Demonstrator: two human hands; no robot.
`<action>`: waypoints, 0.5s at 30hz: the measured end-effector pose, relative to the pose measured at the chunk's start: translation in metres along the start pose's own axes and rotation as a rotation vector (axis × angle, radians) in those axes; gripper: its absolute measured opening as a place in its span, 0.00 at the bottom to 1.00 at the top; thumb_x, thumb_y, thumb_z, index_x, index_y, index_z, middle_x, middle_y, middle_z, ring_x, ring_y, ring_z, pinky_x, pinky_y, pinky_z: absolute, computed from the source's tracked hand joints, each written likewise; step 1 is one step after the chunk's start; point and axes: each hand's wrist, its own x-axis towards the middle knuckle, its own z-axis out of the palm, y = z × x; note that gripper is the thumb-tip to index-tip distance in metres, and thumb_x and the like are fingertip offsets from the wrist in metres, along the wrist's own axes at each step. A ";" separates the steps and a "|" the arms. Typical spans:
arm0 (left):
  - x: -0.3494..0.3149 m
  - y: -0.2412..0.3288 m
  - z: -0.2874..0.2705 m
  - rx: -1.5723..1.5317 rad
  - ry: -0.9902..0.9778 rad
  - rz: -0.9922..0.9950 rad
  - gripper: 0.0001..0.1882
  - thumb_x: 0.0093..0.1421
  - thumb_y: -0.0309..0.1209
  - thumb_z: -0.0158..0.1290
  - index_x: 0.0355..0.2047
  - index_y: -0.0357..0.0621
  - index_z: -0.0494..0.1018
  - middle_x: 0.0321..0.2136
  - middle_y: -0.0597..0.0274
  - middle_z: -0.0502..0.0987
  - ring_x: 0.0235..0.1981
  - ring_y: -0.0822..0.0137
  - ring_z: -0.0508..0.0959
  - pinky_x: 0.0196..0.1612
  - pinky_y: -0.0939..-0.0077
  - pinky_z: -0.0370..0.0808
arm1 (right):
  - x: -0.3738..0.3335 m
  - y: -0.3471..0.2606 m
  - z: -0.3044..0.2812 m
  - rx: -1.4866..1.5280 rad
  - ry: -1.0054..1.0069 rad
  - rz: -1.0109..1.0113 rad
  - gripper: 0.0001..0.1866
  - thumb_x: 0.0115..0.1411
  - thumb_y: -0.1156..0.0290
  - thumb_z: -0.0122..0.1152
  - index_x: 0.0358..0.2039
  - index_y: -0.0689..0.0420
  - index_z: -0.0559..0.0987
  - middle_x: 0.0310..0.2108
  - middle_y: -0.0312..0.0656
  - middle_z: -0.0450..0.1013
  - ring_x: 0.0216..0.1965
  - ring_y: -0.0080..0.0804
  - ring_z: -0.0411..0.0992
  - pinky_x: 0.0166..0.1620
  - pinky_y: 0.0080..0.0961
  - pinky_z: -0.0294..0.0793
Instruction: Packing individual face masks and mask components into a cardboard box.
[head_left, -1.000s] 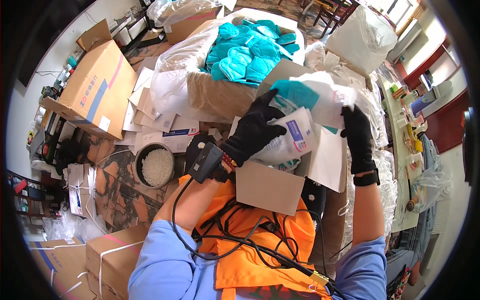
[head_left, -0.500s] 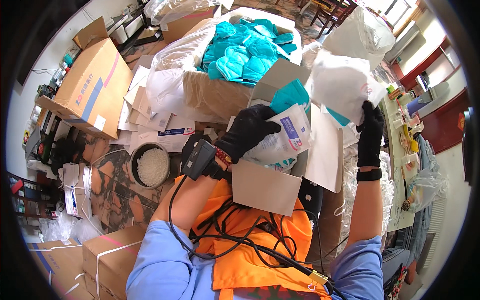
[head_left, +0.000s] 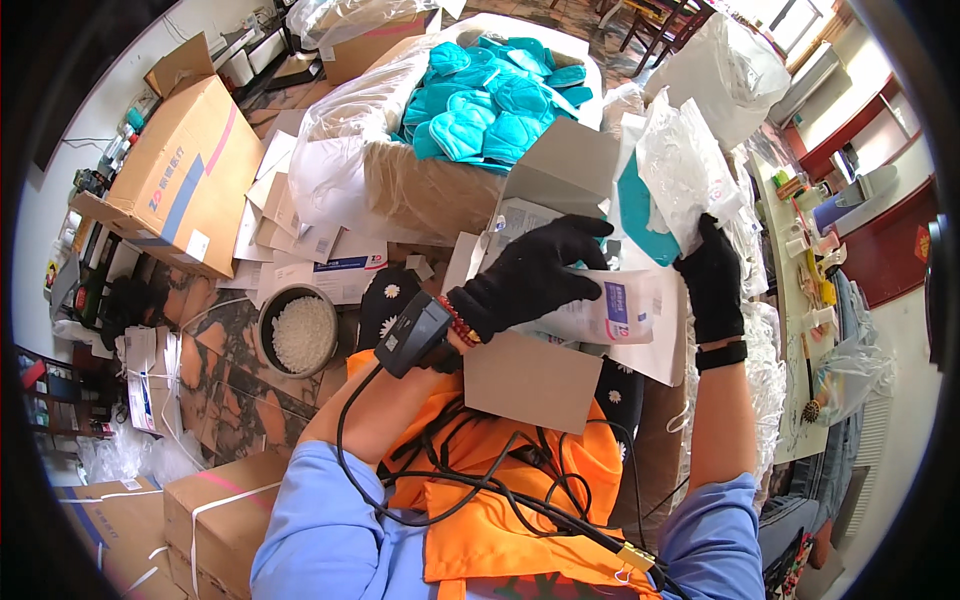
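Both my hands wear black gloves. My left hand is over an open carton in my lap, index finger stretched out. Its thumb lies against a white printed pouch with a blue label; the remaining fingers are partly hidden, and the pouch seems pinched there. My right hand is closed at the lower edge of a crinkled clear-white plastic bag. A teal face mask shows beside and partly behind this bag, close to the right fingertips. The carton's front flap hangs toward me.
Ahead stands a plastic-lined box heaped with teal masks. At left are a bowl of white pellets, flattened cartons and a tall brown box. Black cables cross my orange apron. White strapping bundles lie right.
My left hand has shifted right and slightly nearer, its index finger now extended; the pouch has turned and moved right. The teal mask beside it is now by the bag, which my right hand has drawn leftward.
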 end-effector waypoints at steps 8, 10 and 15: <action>-0.001 -0.004 0.018 -0.267 0.190 -0.240 0.19 0.53 0.25 0.61 0.45 0.39 0.72 0.46 0.59 0.76 0.45 0.71 0.75 0.48 0.76 0.72 | -0.011 0.020 0.030 -0.080 0.013 -0.103 0.18 0.64 0.61 0.56 0.49 0.61 0.74 0.35 0.37 0.73 0.35 0.22 0.71 0.38 0.19 0.71; 0.001 0.001 0.013 -0.104 0.204 -0.282 0.16 0.53 0.27 0.61 0.42 0.38 0.74 0.40 0.61 0.78 0.41 0.71 0.76 0.45 0.76 0.73 | -0.021 -0.001 0.051 0.263 -0.066 0.194 0.18 0.64 0.60 0.56 0.47 0.59 0.76 0.34 0.33 0.73 0.34 0.18 0.70 0.37 0.18 0.70; 0.001 0.005 0.012 -0.022 0.293 -0.393 0.11 0.52 0.28 0.61 0.36 0.38 0.79 0.30 0.63 0.80 0.33 0.72 0.77 0.40 0.75 0.73 | -0.025 0.001 0.056 0.220 -0.035 0.228 0.16 0.64 0.61 0.56 0.44 0.60 0.77 0.33 0.33 0.73 0.32 0.19 0.71 0.35 0.18 0.70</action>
